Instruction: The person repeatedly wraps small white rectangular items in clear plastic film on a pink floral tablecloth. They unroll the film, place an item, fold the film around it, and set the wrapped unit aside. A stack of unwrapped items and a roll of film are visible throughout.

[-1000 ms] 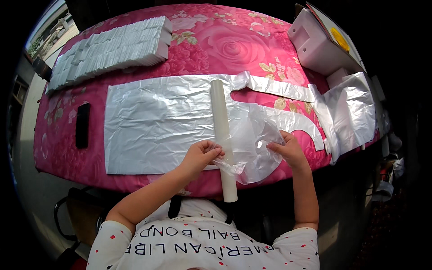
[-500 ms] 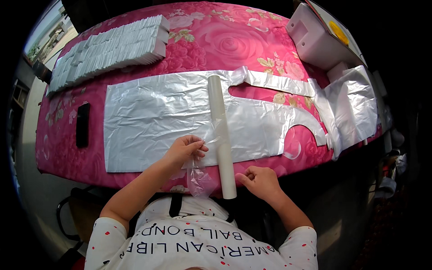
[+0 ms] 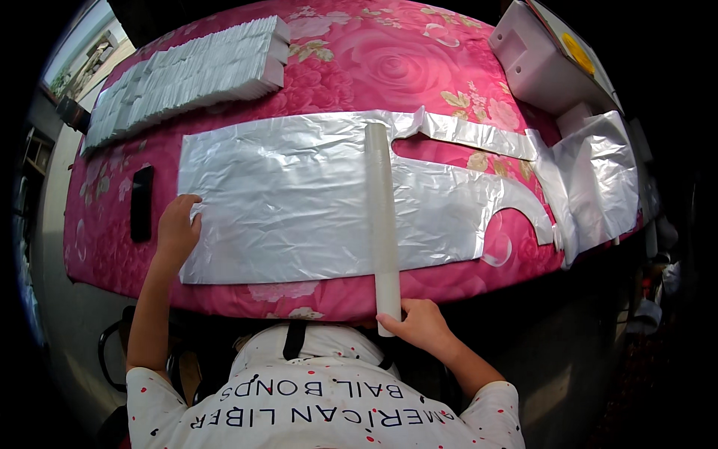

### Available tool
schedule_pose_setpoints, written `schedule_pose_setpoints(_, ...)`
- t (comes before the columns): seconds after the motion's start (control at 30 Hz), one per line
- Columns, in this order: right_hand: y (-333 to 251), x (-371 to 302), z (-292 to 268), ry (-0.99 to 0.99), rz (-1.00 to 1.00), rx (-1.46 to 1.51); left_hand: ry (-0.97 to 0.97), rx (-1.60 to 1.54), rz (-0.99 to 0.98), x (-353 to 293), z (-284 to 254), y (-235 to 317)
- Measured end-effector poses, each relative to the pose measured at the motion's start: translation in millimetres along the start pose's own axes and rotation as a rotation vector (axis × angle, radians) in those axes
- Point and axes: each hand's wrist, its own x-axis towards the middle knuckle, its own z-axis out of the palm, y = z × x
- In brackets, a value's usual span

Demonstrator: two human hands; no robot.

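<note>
A silvery plastic sheet (image 3: 299, 224) with curved cut-outs at its right part lies flat before me. Across its middle rests a long pale roll of film (image 3: 380, 202), its near end jutting past the table edge. My right hand (image 3: 420, 325) closes round that near end, thumb on top. At the sheet's left edge is my left hand (image 3: 178, 228), fingers curled in a pinch. It seems to hold the end of thin clear film drawn from the roll, though the film hardly shows against the silvery surface.
Far left stands a long row of folded white packs (image 3: 187, 71). A black phone-like object (image 3: 141, 203) lies left of the sheet on the pink flowered tablecloth (image 3: 329, 86). At the right are crumpled silvery plastic (image 3: 602, 187) and a white foam box (image 3: 531, 60).
My left hand has moved left from beside the roll to the sheet's left edge, and the dangling clear film is gone from view. My right hand has taken the roll's near end.
</note>
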Motion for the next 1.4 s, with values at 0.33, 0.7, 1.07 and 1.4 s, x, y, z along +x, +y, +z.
schedule_pose_setpoints(0.33,-2.5,-3.9,-6.2,-0.07,0.05,-0.01,-0.023,-0.37,0.444,24.1,122.9,190.2)
schedule_pose_setpoints(0.7,-17.4,93.7,-58.2,0.093,-0.178,0.18,-0.092,-0.088,0.425,20.6,138.3,202.9)
schedule_pose_setpoints(1.07,-44.7,266.0,-87.7,0.217,-0.25,1.682,-0.093,-0.088,0.415,21.5,139.7,205.4)
schedule_pose_setpoints(1.4,48.6,233.2,-267.4,0.566,-0.617,1.965,-0.096,-0.11,0.413,21.1,140.1,205.1)
